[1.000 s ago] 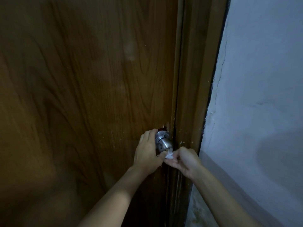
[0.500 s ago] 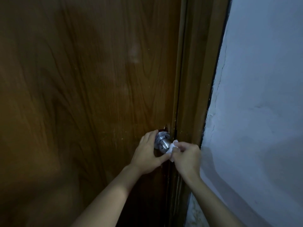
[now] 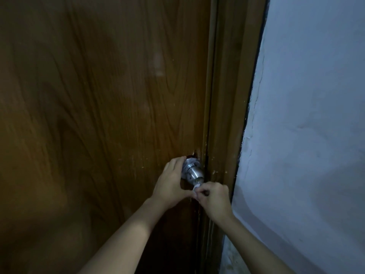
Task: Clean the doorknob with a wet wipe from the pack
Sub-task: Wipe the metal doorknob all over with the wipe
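The doorknob (image 3: 193, 173) juts from the door (image 3: 98, 115) toward the viewer, its axis pointing at both hands. The left hand (image 3: 171, 184) cups its left flank; the right hand (image 3: 214, 196), nearer the face, pinches the wet wipe (image 3: 194, 189) (bunched small) against the knob's front tip.

Wet wipe (image 3: 195, 189) mostly hidden (bunched) inside right hand's fingers (image 3: 205, 191).

One round silver metal doorknob (image 3: 192, 172), one small crumpled white wet wipe (image 3: 195, 189), two bare hands, one brown wooden door (image 3: 98, 115), one pale plastered wall (image 3: 306, 135).
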{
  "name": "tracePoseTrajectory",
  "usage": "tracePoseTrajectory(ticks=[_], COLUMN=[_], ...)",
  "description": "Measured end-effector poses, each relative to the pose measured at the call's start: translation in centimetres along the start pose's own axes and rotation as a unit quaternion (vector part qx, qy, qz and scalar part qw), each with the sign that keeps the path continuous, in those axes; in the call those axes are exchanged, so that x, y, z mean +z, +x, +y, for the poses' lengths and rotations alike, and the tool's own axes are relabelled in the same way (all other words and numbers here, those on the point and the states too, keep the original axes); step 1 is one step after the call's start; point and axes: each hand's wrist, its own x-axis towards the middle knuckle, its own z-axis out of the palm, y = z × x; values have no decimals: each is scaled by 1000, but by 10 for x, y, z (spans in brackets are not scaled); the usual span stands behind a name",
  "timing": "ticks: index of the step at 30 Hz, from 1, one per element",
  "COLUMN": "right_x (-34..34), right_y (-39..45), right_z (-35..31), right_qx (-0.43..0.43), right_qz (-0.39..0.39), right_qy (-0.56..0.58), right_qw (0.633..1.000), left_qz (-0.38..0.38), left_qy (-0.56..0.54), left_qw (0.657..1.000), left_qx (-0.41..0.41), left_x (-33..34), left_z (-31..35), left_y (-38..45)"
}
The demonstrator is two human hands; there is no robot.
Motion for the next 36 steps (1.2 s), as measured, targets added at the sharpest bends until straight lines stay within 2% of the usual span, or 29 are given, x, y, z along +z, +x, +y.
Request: tracePoseTrajectory(ticks=[1, 4, 5, 9, 14, 16, 21, 23, 26, 28, 30, 31, 33, 36], right_x=[-1, -1, 1, 8, 8, 8, 1, -4, -13, -18, -21, -20, -16, -10], right_y=[-1, -5, -6, -12, -18, -21, -20, -16, -3, 6, 12, 14, 16, 17], right_z=[3, 4, 4, 6, 2, 1, -7, -10, -8, -6, -4, -3, 1, 7], right_qx=[11, 38, 30, 30, 89, 86, 64, 70, 75, 44, 6, -5, -7, -2], right_qz=[5, 106, 104, -55, 2, -14, -55, -72, -1, 77, 102, 89, 15, -69], right_qy=[0, 24, 36, 71, 198, 233, 285, 304, 324, 289, 204, 159, 104, 107], right_qw=[1000, 993, 993, 995, 976, 969, 955, 948, 943, 953, 974, 983, 994, 992], left_qz=[5, 8, 8, -6, 96, 119, 101, 144, 215, 235, 225, 210, 171, 146], left_qy=[-1, -4, -3, -24, -96, -114, -146, -137, -114, -97, -77, -63, -34, -27], left_qw=[1000, 1000, 1000, 1000, 991, 986, 982, 978, 969, 966, 969, 973, 981, 984], left_qx=[-4, -5, -2, -2, 0, 6, 56, 56, 46, 52, 60, 66, 86, 97], left_x=[0, 1, 1, -2, 9, 16, 19, 17, 9, 6, 7, 10, 18, 28], left_z=[0, 0, -1, -4, -13, -17, -12, -11, -10, -8, -3, -1, 3, 3], left_y=[0, 1, 1, -4, -42, -57, -68, -64, -47, -31, -17, -10, -3, -1])
